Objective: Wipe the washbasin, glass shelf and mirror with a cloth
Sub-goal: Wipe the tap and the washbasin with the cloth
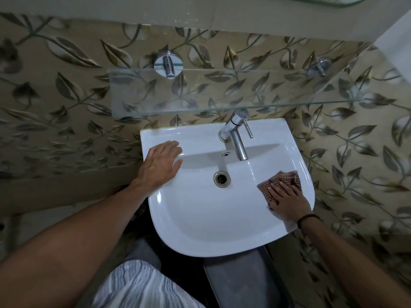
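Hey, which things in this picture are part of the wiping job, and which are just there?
Part of the job:
washbasin
cloth, pressed under the right hand
glass shelf
mirror, only its edge showing
left hand, resting on the basin rim

Just there:
tap
drain
shelf bracket
wall tiles

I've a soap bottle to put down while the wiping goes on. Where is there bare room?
The glass shelf is bare between its two chrome brackets. The washbasin ledge is free right of the tap. Crowded: the left hand rests on the left ledge, the right hand presses the checked cloth on the right rim.
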Motion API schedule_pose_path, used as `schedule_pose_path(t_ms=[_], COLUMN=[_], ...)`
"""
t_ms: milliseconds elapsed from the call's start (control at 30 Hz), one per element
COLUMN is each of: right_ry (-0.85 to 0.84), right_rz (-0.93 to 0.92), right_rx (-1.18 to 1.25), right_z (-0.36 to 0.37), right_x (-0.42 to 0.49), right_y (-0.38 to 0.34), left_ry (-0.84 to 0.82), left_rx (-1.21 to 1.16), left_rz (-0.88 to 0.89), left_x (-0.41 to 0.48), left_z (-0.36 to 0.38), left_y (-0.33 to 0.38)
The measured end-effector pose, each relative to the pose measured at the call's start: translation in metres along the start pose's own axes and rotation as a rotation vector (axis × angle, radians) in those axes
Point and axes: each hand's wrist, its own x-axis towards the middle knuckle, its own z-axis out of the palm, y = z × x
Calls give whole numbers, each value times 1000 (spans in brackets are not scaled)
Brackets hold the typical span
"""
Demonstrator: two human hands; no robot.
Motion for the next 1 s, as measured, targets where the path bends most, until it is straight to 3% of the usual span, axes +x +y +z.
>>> schedule_pose_path(t_ms=[100,200,300,500,633,767,900,1000], right_ry=[53,-121,-223,-210,-187,-321,-325,-320], right_rz=[100,101,-101,-590,-748,-654,-251,-5], right_rx=[14,5,21,116,246,112,-80,-19], right_z=[-8,3,5,-32,-40,-45,-41,-40], right_x=[-10,-13,-11,-23,-38,-41,-31,-39], right_y=[-26,-59,-103,-222,-205,-115,-30,-24], left_ry=[-2,-6,-3,-9,-7,-10,-17,-19], left_rx=[-1,8,8,1,-10,-20,-34,-44], left_rz=[-3,-4,7,9,11,-3,-6,-4], left_x=[0,1,1,1,0,0,0,0], left_z=[0,0,0,-3,-5,-5,-7,-8], left_y=[-1,0,1,0,2,1,1,1])
